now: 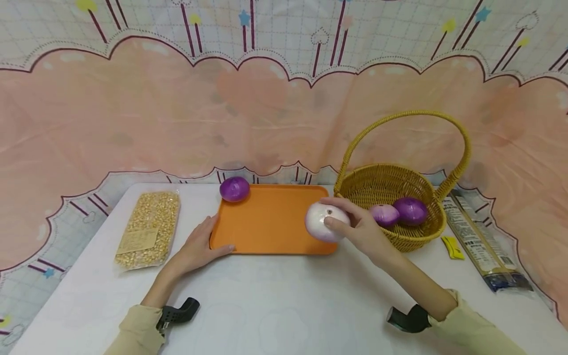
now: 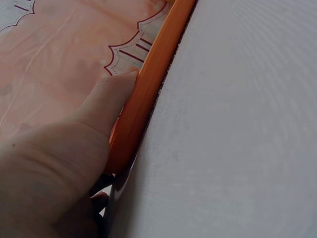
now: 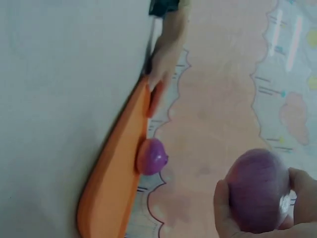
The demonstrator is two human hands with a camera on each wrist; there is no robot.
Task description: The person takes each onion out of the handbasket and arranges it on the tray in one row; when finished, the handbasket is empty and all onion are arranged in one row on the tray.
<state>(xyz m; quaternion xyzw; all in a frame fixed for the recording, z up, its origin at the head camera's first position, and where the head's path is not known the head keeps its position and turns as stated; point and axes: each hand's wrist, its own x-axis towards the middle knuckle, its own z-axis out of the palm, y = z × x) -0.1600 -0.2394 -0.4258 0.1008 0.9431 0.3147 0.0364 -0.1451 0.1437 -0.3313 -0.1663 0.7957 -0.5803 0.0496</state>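
My right hand pinches a purple onion between thumb and fingers, above the right end of an orange tray. Its pale root end faces the head camera, and its purple side shows in the right wrist view. At the tray's front left corner, my left hand holds the rim, thumb on the front edge and fingers along the left side. A second purple onion sits at the tray's back left corner. Two more onions, one paler and one dark purple, lie in the wicker basket.
A clear bag of corn kernels lies left of the tray. Right of the basket are a small yellow packet and a long flat package. The basket's tall handle arches above it. A patterned cloth hangs behind the white table.
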